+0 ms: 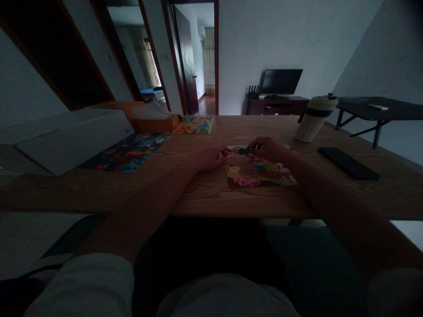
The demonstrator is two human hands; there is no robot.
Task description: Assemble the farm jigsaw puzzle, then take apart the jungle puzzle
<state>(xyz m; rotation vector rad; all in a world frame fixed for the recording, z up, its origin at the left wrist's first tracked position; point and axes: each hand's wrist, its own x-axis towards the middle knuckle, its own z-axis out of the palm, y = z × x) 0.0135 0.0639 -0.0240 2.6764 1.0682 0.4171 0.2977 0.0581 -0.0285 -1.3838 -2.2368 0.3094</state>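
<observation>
The left grip [209, 159] is curling in at the upper left corner of a colourful picture sheet [249, 180], its thumb and fingers standing fairly narrow; in this dim light I cannot tell whether anything is caught between them. The right grip [263, 147] is arching over the sheet's far edge with its fingers pointing down, and what those fingers may be holding is not showing clearly either. A dark green shape [244, 151] is lying between the two, probably why both are meeting there: one seems to be steadying the corner while the other is working from above.

The picture sheet, with pink pigs along its near side, is lying flat on the wooden table [205, 198] in front of the person, likely so that both arms are reaching it evenly. Farther left, a dark blue picture sheet [132, 152] is lying beside a white box [82, 138], and a brighter picture sheet [194, 125] is resting by an orange box [158, 124], apparently set aside to leave elbow room. On the right, a black slab [346, 163] is lying flat and a pale bottle [315, 119] is standing behind it, both apart from the right forearm, perhaps to avoid knocks.
</observation>
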